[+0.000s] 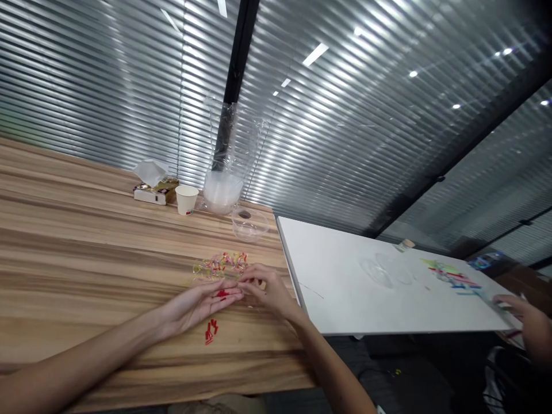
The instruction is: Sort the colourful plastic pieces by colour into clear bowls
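Note:
My left hand [202,305] is turned palm up over the wooden table, cupping a few small red pieces [222,294] on its fingers. At its fingertips is my right hand [265,287], thumb and forefinger pinched together; what lies between them is too small to make out. Just beyond both hands spreads a loose heap of small red, yellow and clear pieces [222,263]. Nearer to me, below the left hand, several red strips [211,332] lie in a small group on the wood.
Toward the back of the wooden table [86,247] stand a tissue box [155,192], a paper cup [187,200], a plastic bag with white cups [223,190] and a clear bowl [250,225]. A white table [345,299] adjoins right, bearing coloured strips [451,273] near another person's hand [513,303].

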The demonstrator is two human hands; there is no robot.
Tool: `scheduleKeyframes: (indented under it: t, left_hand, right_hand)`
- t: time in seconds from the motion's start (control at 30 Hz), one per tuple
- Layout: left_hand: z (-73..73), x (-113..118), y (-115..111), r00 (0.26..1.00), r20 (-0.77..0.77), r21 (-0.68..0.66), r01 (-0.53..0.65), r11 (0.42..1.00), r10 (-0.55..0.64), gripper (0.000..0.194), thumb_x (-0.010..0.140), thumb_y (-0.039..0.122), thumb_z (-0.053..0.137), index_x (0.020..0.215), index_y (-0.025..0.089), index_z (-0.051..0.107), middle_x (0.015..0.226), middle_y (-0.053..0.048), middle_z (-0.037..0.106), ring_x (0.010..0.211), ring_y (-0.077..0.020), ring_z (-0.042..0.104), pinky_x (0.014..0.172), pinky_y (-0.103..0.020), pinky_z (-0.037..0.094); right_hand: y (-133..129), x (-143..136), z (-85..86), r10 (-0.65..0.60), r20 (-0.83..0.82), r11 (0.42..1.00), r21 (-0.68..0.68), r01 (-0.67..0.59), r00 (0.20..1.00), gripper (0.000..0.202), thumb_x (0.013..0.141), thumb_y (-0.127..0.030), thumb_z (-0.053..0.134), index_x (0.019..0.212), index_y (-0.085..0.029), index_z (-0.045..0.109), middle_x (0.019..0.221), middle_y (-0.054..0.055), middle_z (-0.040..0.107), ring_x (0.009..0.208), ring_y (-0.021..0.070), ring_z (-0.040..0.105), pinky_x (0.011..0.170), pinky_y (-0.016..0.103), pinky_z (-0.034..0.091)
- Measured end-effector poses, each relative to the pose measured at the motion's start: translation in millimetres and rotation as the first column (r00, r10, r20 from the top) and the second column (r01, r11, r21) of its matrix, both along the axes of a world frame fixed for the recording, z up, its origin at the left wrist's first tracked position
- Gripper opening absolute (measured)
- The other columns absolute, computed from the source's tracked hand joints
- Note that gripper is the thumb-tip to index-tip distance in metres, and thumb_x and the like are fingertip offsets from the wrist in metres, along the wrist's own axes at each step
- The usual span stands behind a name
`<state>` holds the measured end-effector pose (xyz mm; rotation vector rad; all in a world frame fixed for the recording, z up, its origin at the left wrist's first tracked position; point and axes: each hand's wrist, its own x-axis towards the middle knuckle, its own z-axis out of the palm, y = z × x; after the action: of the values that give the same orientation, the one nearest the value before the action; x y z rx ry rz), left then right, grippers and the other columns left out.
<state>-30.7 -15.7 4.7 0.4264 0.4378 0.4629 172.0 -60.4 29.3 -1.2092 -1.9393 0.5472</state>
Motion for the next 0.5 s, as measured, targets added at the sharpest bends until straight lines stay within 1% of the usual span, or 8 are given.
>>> scheduleKeyframes:
  t: [0.07,0.1,0.2,0.27,0.33,0.4,0.5]
  left_hand:
    - [1.4,-1.3,-1.7,0.999,-0.002,0.011,0.034,0.999,-0.034,0.016,0.084,0.008,0.062,0.096,-0.001,0.069,0.109,-0.018,0.068,0.111,-0.0249,0.062,0.1,-0.027,0.048]
    - [1.8,-1.8,-2.2,0.999,-0.008,0.008,0.044,0.999,-0.044,0.016,0.084,0.007,0.062,0.096,-0.001,0.069,0.109,-0.018,0.068,0.113,-0.0256,0.061,0.1,-0.027,0.048]
    - [2.5,-2.4,-1.1,0.997,-0.055,-0.028,0.046,0.999,-0.048,0.017,0.088,0.007,0.056,0.095,-0.001,0.069,0.107,-0.018,0.069,0.113,-0.0249,0.061,0.099,-0.024,0.048]
    - [3.6,-2.5,1.0,0.995,-0.1,-0.05,0.011,0.999,-0.016,0.02,0.091,0.007,0.051,0.093,-0.001,0.069,0.106,-0.018,0.07,0.113,-0.0243,0.061,0.099,-0.024,0.048]
    - [5.9,-2.4,2.7,0.99,-0.134,-0.05,-0.04,0.998,0.033,0.023,0.092,0.006,0.047,0.091,-0.001,0.069,0.106,-0.018,0.07,0.112,-0.0247,0.062,0.1,-0.026,0.049]
    - [9.1,-2.1,3.1,0.987,-0.147,-0.034,-0.077,0.996,0.071,0.023,0.092,0.004,0.046,0.09,-0.001,0.069,0.107,-0.018,0.069,0.11,-0.0251,0.063,0.1,-0.027,0.049]
    - [13.7,-1.2,1.7,0.983,-0.161,-0.017,-0.095,0.995,0.091,0.023,0.091,0.002,0.046,0.09,-0.001,0.069,0.107,-0.018,0.069,0.108,-0.0244,0.064,0.1,-0.028,0.05]
  right_hand:
    - [4.1,17.1,-7.4,-0.113,0.036,0.994,0.002,0.113,0.993,0.009,0.086,-0.02,0.065,0.089,-0.018,0.072,0.088,0.005,0.067,0.082,0.0156,0.06,0.074,0.025,0.046]
    - [6.9,25.1,-11.7,-0.141,0.077,0.99,-0.012,0.143,0.987,0.008,0.084,-0.017,0.066,0.088,-0.017,0.073,0.087,0.005,0.066,0.082,0.0155,0.059,0.074,0.026,0.045]
    - [16.3,40.0,-24.2,-0.152,0.184,0.984,-0.062,0.166,0.971,0.011,0.08,-0.011,0.069,0.087,-0.017,0.073,0.086,0.004,0.066,0.08,0.015,0.059,0.076,0.026,0.044]
    - [21.2,41.8,-29.5,-0.143,0.216,0.983,-0.082,0.163,0.966,0.014,0.078,-0.009,0.069,0.088,-0.017,0.073,0.088,0.004,0.065,0.08,0.0147,0.059,0.074,0.025,0.044]
    - [23.1,40.1,-30.6,-0.137,0.225,0.982,-0.099,0.162,0.965,0.017,0.077,-0.007,0.068,0.09,-0.017,0.072,0.088,0.004,0.065,0.079,0.0141,0.059,0.072,0.023,0.044]
    - [22.0,38.3,-28.1,-0.136,0.232,0.98,-0.113,0.166,0.963,0.02,0.076,-0.005,0.066,0.09,-0.017,0.072,0.086,0.003,0.065,0.076,0.0132,0.059,0.069,0.022,0.044]
    - [17.6,39.1,-22.4,-0.124,0.25,0.979,-0.125,0.159,0.96,0.023,0.075,-0.002,0.064,0.09,-0.016,0.073,0.084,0.003,0.065,0.073,0.0124,0.058,0.067,0.021,0.044]
